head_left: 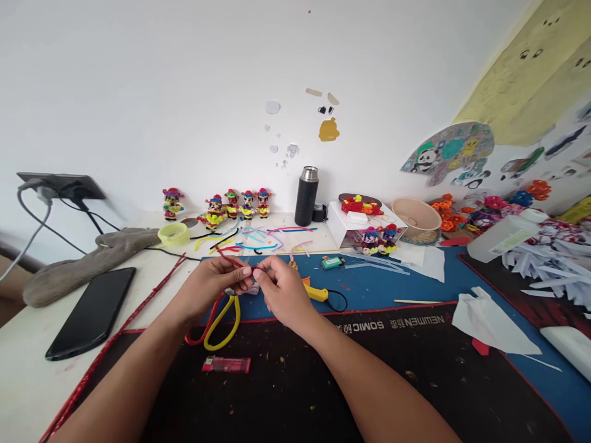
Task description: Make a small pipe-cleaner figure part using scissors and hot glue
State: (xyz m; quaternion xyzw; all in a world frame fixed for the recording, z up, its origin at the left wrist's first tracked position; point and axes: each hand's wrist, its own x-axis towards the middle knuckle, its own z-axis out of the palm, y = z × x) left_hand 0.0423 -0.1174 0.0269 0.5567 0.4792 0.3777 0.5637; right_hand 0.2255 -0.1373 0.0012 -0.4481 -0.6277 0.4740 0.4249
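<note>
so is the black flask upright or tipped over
Upright: the black flask stands on its base by the wall, with its silver top pointing up.

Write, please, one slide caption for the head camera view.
Left hand and right hand pinch a red strand beyond a pink lighter, a black bottle standing behind.

A plain white wall [207, 111], evenly lit, stood behind a white surface [34, 394]; yellow paper [521, 74] covered its upper right.
</note>
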